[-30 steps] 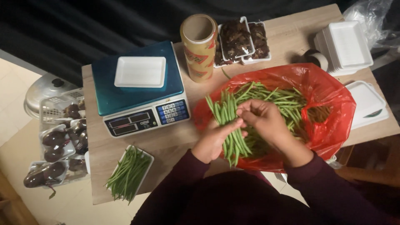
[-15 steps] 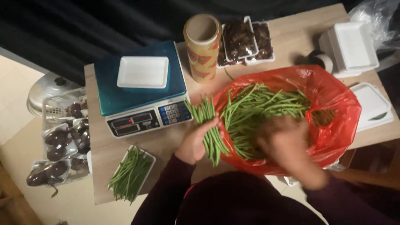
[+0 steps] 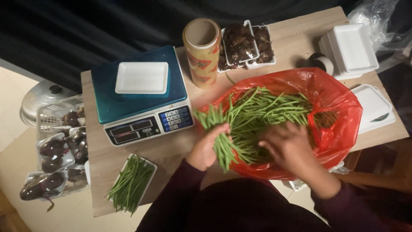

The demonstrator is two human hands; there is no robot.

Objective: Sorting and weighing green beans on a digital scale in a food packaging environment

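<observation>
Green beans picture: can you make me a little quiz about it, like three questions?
1. True or false: the left hand holds a bunch of green beans.
2. What lies on top of the weighing scale? A) an empty white tray B) a red bag C) a cardboard tube
3. Fill in: the right hand reaches into the ___ plastic bag full of beans.

Key: 1 true. 2 A. 3 red.
</observation>
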